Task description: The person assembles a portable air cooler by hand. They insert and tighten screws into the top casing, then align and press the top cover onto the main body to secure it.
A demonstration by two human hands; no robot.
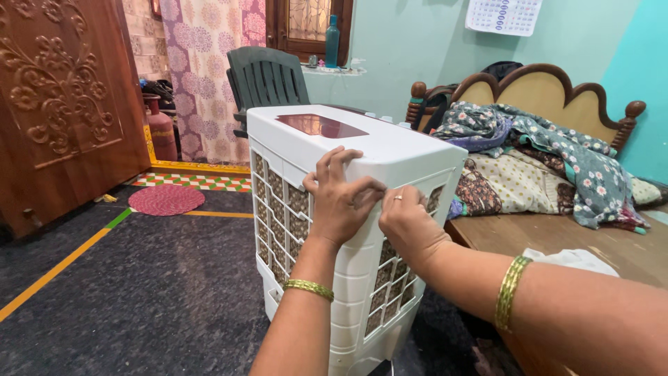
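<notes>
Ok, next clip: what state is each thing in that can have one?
Air cooler: upright on the floor, grille panels in place.
Left hand: pressed flat on the cooler's upper corner, grasping nothing.
Right hand: fingertips at the top edge of the side grille; whether it pinches anything cannot be told.
Wooden door: swung open.
Plastic chair: upright, unoccupied.
Clothes: heaped unfolded on the bed.
Blue bottle: upright on the window sill.

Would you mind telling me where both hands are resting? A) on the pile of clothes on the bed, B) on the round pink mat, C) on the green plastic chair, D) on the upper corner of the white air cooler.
D: the left hand and right hand both press against the upper corner of the white air cooler, at its grille edge.
</notes>
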